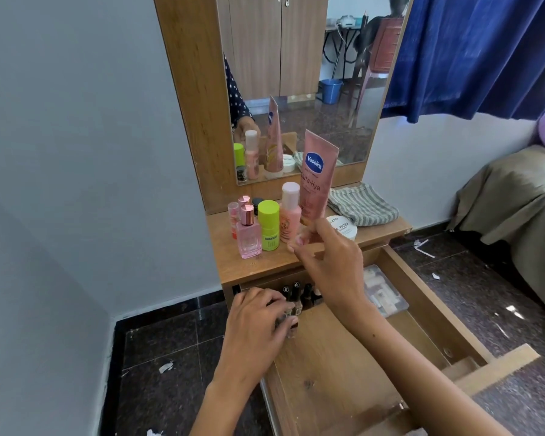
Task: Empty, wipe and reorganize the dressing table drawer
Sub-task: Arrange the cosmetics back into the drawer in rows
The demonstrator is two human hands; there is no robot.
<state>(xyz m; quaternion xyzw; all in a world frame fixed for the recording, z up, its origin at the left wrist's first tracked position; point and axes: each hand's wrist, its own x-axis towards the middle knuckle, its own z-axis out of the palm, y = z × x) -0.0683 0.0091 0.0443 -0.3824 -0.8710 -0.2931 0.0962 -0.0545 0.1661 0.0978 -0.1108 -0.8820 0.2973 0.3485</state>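
Above the open drawer (353, 369), right hand (331, 262) fingers grip the upright pink Vaseline tube (317, 177); left hand (258, 322) fingers clasp nail polish bottles (291, 297) below.

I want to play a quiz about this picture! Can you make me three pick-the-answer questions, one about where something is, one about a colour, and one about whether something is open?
1. Where is the striped cloth?
A in the drawer
B on the tabletop
C on the floor

2. What colour is the Vaseline tube?
A pink
B blue
C black

3. The drawer is
A shut
B taken out
C pulled open

Answers:
B, it lies beside the mirror.
A, its body is pink.
C, its inside shows nail polish bottles.
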